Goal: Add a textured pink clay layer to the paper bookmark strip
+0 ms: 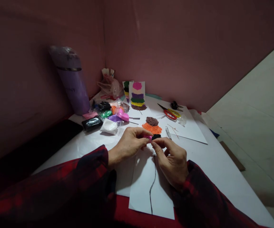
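Note:
My left hand [129, 144] is closed, pinching a small pink piece of clay [147, 137] at its fingertips. My right hand [171, 158] is curled, its fingertips meeting the left hand's at the clay. Both hover over a white card [148, 186] with a black stem line. The card bears a brown clay patch [152, 121], an orange patch [152, 128] and a black patch [156, 136] just beyond my fingers.
Packets of coloured clay [107, 117] lie at the left beside a purple bottle [71, 79]. A finished striped card [137, 95] leans on the wall. Scissors [170, 112] and a metal tool [168, 133] lie on white paper [189, 126] at the right.

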Demonstrator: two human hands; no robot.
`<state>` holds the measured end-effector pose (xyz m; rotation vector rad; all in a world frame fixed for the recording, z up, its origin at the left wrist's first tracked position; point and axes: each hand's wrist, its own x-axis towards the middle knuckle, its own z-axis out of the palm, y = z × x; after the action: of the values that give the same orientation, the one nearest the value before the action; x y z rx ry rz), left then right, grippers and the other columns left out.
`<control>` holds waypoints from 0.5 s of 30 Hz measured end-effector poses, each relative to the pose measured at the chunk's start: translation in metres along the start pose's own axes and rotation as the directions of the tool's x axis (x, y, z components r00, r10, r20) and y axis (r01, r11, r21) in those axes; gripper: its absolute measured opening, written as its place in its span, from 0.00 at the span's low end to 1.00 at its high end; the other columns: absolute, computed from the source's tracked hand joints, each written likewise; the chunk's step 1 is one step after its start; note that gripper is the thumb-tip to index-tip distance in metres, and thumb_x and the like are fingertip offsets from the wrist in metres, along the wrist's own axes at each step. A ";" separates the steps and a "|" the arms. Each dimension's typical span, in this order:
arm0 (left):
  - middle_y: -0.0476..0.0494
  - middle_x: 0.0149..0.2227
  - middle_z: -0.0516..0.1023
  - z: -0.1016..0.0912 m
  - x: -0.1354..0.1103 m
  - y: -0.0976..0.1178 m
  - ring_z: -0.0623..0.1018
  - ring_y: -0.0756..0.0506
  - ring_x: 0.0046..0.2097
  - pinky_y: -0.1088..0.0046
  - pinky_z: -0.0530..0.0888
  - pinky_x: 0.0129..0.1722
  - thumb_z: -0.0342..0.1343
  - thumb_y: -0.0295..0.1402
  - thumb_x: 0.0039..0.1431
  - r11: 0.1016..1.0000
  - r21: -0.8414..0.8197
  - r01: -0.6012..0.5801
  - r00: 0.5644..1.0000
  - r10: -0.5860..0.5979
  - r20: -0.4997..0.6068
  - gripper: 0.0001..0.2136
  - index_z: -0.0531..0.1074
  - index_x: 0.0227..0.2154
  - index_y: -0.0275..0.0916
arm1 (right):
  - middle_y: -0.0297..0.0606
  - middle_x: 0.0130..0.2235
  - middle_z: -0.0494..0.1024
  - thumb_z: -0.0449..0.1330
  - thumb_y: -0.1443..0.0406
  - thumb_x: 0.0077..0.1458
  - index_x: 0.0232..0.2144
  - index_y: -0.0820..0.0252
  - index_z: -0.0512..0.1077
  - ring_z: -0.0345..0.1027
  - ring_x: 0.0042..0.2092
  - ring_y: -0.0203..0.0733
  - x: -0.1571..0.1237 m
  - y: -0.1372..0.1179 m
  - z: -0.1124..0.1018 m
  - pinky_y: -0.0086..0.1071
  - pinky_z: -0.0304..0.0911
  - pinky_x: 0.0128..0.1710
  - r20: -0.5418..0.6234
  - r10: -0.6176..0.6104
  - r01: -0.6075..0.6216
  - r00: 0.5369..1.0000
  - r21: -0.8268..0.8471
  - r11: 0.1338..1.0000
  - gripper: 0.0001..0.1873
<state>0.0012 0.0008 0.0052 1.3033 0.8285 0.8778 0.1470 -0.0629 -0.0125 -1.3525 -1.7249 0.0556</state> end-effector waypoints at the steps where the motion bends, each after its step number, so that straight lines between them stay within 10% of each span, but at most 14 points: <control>1: 0.50 0.23 0.74 0.000 0.000 0.000 0.70 0.54 0.23 0.76 0.67 0.26 0.60 0.24 0.48 1.000 -0.002 0.006 1.000 -0.006 -0.005 0.03 0.77 0.28 0.33 | 0.32 0.27 0.77 0.58 0.65 0.59 0.31 0.58 0.73 0.66 0.24 0.33 0.000 0.000 0.000 0.27 0.59 0.22 -0.003 -0.003 0.003 1.000 0.001 1.000 0.06; 15: 0.50 0.28 0.73 -0.002 0.001 -0.002 0.71 0.53 0.26 0.75 0.69 0.28 0.62 0.29 0.49 1.000 -0.008 -0.004 1.000 0.004 0.002 0.08 0.73 0.33 0.32 | 0.32 0.27 0.77 0.58 0.66 0.59 0.30 0.58 0.73 0.67 0.25 0.34 -0.001 0.000 0.000 0.27 0.59 0.23 0.004 0.003 -0.003 1.000 0.002 1.000 0.06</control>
<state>-0.0001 0.0022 0.0033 1.2991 0.8205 0.8819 0.1471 -0.0638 -0.0125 -1.3542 -1.7255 0.0616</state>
